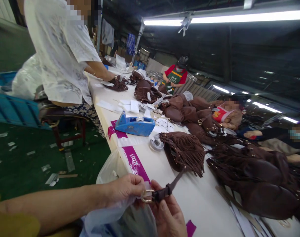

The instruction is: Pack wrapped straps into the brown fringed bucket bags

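Note:
Near the table's front edge I hold a dark brown strap (173, 185) with a metal buckle (147, 196). The thumb and fingers of my left hand (126, 190) are closed at the buckle's left side. My right hand (168, 214) grips the strap just behind the buckle, thumb below and fingers behind it. From there the strap runs up to a brown fringed bag (183, 151) lying on the table (162, 171). Clear plastic (103, 214) hangs beneath my hands, and partly hides what is under it.
A blue tape dispenser (135, 125) and a clear tape roll (156, 144) stand beyond my hands. Brown bags (258, 184) are heaped along the right. A co-worker (58, 49) works at the left edge by a stool (62, 115). Others work farther back.

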`<state>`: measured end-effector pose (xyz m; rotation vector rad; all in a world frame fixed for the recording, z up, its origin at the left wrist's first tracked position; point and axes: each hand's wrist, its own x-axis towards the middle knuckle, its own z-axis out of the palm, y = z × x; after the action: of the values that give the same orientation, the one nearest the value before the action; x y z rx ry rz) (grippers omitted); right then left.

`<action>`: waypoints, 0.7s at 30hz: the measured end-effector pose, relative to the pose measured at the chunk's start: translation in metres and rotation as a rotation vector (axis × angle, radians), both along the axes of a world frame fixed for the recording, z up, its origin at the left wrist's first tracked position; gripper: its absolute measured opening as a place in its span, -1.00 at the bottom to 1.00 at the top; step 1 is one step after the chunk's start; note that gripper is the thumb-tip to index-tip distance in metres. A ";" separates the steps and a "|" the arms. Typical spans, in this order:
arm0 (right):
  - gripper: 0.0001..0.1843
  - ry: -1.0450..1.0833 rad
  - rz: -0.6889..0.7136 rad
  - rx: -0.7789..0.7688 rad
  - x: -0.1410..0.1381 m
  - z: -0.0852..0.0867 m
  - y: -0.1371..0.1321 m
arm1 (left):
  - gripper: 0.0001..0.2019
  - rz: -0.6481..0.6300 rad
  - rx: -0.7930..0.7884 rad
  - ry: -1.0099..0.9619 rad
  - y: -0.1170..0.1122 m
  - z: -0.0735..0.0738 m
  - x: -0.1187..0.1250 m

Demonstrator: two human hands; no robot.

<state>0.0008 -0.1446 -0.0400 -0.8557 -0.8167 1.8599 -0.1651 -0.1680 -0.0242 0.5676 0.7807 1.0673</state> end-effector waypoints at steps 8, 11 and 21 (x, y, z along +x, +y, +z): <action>-0.64 -0.117 -0.142 0.061 0.009 0.011 -0.005 | -0.65 0.160 0.191 0.228 0.001 -0.007 -0.021; -0.66 -0.113 -0.125 0.070 0.004 0.015 -0.004 | -0.64 0.116 0.188 0.232 -0.002 -0.006 -0.020; -0.71 -0.126 -0.211 0.057 0.002 0.018 -0.003 | -0.66 0.046 0.258 0.270 -0.005 -0.008 -0.013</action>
<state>0.0026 -0.1478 -0.0215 -0.9919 -0.8195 1.6043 -0.1778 -0.1731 -0.0322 0.9311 0.8992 1.1569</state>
